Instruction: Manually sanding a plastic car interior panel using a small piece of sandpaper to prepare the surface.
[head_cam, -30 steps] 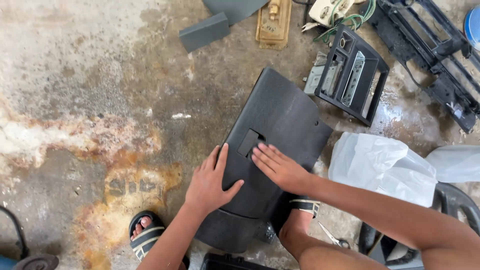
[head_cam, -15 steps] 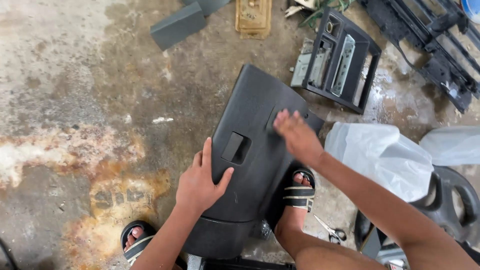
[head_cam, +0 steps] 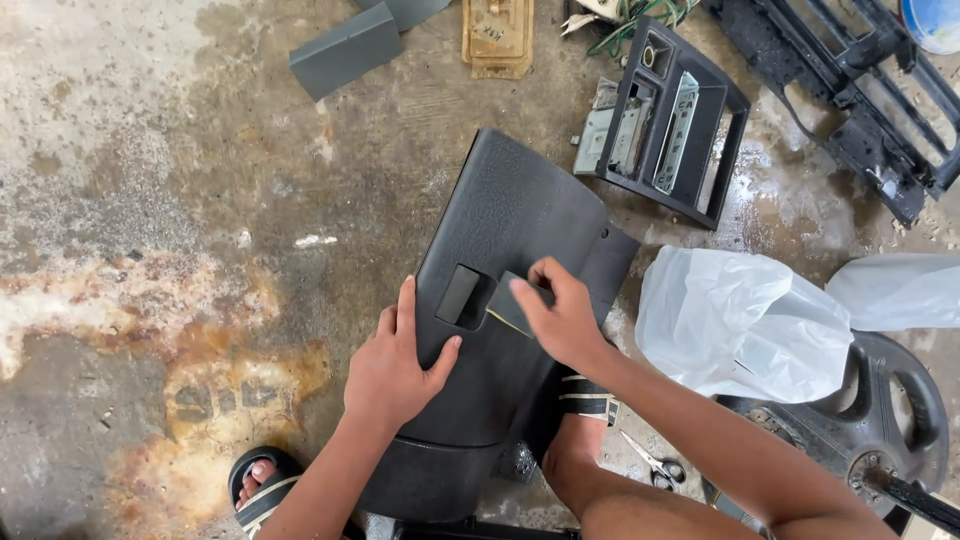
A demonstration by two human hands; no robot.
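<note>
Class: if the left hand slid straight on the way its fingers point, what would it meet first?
Likely the recess in the black panel; the left hand lies flat just below it, fingers pointing up-screen.

- Panel (head_cam: 500, 300): black, pebbled grain.
- Sandpaper piece (head_cam: 512, 305): dark grey.
- Floor (head_cam: 150, 200): grey concrete, rust-orange stains.
- Plastic bag (head_cam: 740, 320): translucent white.
- Sandal (head_cam: 585, 395): black, white stripes.
- Scissors (head_cam: 650, 465): silver.

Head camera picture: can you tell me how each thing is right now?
Black panel: lying flat on the floor.
Left hand: pressed flat on the panel.
Right hand: pinching a small dark sheet.
Scissors: lying on the floor, blades closed.
White plastic bag: crumpled.
Console frame: slots empty.
</note>
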